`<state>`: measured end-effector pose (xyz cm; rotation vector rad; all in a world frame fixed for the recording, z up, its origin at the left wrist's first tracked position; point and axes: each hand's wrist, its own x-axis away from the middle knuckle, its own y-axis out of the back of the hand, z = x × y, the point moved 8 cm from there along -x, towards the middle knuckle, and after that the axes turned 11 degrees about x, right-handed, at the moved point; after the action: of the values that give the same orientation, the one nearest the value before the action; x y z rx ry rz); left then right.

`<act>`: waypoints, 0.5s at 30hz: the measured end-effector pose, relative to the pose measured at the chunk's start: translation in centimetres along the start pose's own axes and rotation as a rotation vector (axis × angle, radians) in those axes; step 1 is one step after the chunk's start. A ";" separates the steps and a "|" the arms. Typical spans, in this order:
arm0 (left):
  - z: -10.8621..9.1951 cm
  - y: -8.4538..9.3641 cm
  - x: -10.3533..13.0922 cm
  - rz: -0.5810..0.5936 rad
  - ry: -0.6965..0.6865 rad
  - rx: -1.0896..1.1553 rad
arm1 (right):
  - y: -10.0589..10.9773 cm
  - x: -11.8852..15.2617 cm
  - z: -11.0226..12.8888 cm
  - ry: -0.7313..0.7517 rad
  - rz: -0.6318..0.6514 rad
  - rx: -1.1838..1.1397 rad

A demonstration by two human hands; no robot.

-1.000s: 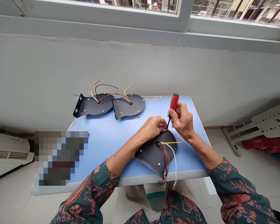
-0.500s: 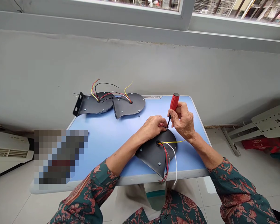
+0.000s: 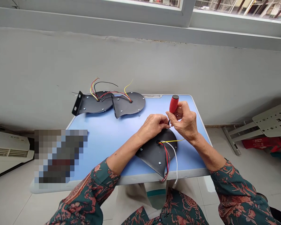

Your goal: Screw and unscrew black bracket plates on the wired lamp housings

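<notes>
- Right hand (image 3: 185,122) — wrapped on red-handled screwdriver (image 3: 174,104), shaft down towards far edge of black plate (image 3: 152,154).
- Left hand (image 3: 154,124) — fingertips bunched there; can't tell if gripping anything.

Red screwdriver (image 3: 174,104) steep, seemingly touching black plate (image 3: 152,153).

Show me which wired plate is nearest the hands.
The dark-grey, round-ended metal plate nearest the front of the blue tabletop: the left hand is at its rim; the other two plates lie farther back.
</notes>
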<state>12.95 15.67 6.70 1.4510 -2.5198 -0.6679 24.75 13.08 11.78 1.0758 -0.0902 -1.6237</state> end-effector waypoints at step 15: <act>-1.1 -0.4 0.1 0.007 -0.033 -0.168 | 2.2 -0.7 2.9 0.172 0.093 0.035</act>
<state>13.61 15.11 7.50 1.3837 -2.4242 -0.8857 24.35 11.53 15.15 1.2162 -0.0538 -1.4450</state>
